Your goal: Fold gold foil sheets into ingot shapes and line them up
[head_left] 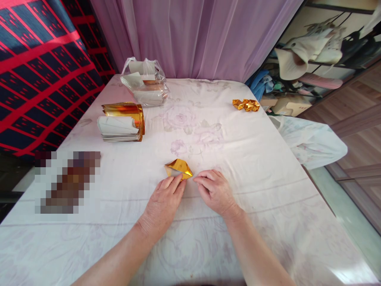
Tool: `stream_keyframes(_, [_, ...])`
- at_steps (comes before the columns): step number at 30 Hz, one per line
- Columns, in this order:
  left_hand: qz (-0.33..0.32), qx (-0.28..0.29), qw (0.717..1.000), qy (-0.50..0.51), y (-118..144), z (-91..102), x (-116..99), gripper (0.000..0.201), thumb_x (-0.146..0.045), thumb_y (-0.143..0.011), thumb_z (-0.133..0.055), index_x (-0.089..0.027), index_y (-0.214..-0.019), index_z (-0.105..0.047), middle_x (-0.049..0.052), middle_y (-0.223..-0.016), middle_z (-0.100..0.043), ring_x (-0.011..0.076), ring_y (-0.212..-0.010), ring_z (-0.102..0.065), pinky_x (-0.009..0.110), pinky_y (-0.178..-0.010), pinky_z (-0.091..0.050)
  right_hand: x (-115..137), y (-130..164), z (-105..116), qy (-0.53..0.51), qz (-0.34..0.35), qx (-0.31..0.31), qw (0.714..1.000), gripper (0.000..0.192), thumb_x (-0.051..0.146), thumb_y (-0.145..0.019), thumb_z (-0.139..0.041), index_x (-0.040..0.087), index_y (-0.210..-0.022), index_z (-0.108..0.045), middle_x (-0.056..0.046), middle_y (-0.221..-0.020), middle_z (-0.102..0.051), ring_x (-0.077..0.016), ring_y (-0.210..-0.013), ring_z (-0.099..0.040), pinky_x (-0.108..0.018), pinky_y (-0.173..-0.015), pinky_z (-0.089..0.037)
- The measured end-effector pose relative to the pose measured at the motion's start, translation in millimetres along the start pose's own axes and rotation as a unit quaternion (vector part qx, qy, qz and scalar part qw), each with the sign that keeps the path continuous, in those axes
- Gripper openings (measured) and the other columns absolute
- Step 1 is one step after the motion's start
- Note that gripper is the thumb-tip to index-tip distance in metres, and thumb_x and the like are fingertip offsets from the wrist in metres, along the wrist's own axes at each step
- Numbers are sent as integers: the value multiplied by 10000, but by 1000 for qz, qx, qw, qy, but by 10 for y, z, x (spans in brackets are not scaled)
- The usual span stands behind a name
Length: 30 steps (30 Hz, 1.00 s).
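Near the middle of the table (268, 167), our left hand (163, 202) presses flat fingertips on the folded gold foil paper (178, 168), its long axis running left-right; our right hand (216, 190), loosely curled and empty, sits just right.

You've got soft, even daylight, brightest through the curtain (190, 35) at 12 o'clock. Gold foil (178, 167) glints a bit. Edges bend fisheye-style, and there's a pixelated patch (68, 182) at 9 o'clock.

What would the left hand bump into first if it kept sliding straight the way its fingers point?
The left hand would meet the folded gold paper at once; its fingertips already seem to touch its near edge.
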<state>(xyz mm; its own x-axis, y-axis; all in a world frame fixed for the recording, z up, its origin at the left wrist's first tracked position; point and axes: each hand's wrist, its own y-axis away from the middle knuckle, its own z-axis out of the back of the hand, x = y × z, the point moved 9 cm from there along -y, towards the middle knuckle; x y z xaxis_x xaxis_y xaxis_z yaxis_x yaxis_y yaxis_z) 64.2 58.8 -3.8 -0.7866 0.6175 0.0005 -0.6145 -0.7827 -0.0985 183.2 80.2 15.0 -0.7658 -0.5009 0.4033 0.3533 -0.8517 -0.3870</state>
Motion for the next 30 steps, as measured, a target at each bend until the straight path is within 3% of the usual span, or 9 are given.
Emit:
stream_keyframes(10, [0,23,1000,20,0,-33,0,486,-42,-898,-431,-124,-1368,-525,107,-1403,-570,236,-1256,-531,397,-1038,-463,-9,20,32,-13,2,-18,1000,238,108,-864,-544,208,-925,-752,-55,-920,-704,-197,-837,-612,-355,-789,-470])
stream_keyframes(18, [-4,63,998,18,6,-39,-4,518,-43,-895,-435,-97,-1408,-486,98,-1420,-561,245,-1279,-514,407,-1057,-454,70,5,22,-5,26,-4,1000,227,112,-878,-561,211,-957,-749,-40,-870,-688,-177,-796,-595,-332,-764,-456])
stream_keyframes(30, [-3,75,997,15,15,-42,-3,479,-83,-923,-436,-127,-1395,-504,106,-1439,-544,231,-1286,-518,398,-1049,-451,199,-22,-41,17,50,32,998,245,151,-917,-542,211,-1075,-719,-30,-859,-661,-171,-767,-568,-331,-724,-406])
